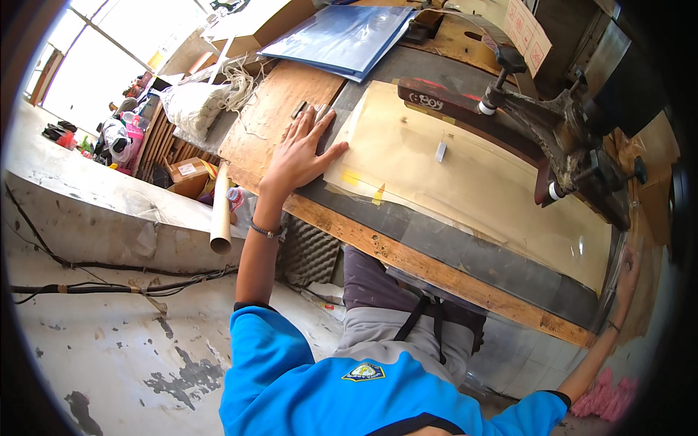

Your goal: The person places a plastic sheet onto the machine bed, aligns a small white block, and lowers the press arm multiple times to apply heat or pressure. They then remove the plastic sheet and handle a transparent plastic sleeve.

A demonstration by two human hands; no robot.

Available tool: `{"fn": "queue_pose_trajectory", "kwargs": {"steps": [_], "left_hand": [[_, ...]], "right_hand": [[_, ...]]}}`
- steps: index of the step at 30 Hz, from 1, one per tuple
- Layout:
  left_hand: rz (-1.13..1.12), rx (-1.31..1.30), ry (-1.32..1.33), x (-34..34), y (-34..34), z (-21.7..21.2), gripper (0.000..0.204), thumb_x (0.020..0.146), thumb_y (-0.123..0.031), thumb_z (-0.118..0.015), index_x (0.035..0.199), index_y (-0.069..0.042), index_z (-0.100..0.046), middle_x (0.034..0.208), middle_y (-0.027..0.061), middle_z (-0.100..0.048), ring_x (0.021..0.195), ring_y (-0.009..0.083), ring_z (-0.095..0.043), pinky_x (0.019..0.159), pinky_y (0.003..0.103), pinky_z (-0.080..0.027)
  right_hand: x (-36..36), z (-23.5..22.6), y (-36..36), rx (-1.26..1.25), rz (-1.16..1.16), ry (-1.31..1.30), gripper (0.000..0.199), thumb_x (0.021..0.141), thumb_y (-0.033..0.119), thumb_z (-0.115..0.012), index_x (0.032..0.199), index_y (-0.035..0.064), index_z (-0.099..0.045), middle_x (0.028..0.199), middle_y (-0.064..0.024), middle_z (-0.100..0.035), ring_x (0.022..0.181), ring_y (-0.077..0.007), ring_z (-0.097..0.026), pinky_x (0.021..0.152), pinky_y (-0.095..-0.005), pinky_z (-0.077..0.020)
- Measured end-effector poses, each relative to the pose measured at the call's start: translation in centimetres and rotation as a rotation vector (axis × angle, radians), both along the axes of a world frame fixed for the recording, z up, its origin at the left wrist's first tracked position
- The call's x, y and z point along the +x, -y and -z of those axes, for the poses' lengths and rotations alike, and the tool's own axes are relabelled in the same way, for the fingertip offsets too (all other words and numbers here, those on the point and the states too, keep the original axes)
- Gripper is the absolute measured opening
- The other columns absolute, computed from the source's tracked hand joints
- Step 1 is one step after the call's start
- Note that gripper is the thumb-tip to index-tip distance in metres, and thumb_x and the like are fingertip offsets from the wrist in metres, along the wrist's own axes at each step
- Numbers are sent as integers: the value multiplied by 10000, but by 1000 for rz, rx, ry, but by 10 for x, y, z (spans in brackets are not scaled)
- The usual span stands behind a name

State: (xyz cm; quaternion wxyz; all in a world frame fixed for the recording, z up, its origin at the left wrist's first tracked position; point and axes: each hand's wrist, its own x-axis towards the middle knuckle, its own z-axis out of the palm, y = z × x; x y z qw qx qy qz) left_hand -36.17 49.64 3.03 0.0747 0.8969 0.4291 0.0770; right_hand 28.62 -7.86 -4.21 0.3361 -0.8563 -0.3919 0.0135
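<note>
My left hand (302,151) lies flat with its fingers stretched on the left part of the worktable, where bare wood (265,98) meets a dark grey surface (436,227). Just past its fingertips is a small metallic piece (298,109). Its thumb points at the edge of a large tan sheet (465,185), which carries bits of yellow tape (379,195) and a small grey block (441,151). Out by the table's right edge is my right hand (630,267); its fingers are too unclear to read. Over the sheet's far right side stands a dark metal clamp (556,120) joined to a dark red bar (472,116).
Blue-edged clear sheets (338,36) lie at the table's back. White cord and cloth (200,102) sit at the far left, near a cardboard tube (221,211). Black cables (109,288) run along the left wall. A pink bundle (607,396) is low at right.
</note>
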Motion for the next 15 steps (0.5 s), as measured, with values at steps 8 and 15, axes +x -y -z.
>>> {"fn": "queue_pose_trajectory", "kwargs": {"steps": [8,15], "left_hand": [[7,18,0,2,1,2,798,948,-698,-471,1587,-239,-337,1659,192,-224,1541,339,-200,1247,465,-170],[17,207,62,12,16,2,792,954,-670,-496,1564,-178,-385,1626,237,-277,1523,381,-235,1245,474,-181]], "right_hand": [[-12,-4,8,50,68,-62,289,1066,191,-544,1279,7,-609,1219,-73,-651,1139,-162,-588,1024,-317,-439],[-26,-14,9,64,173,3,295,1046,193,-576,1261,-4,-625,1214,-87,-661,1163,-169,-589,1023,-310,-444]]}}
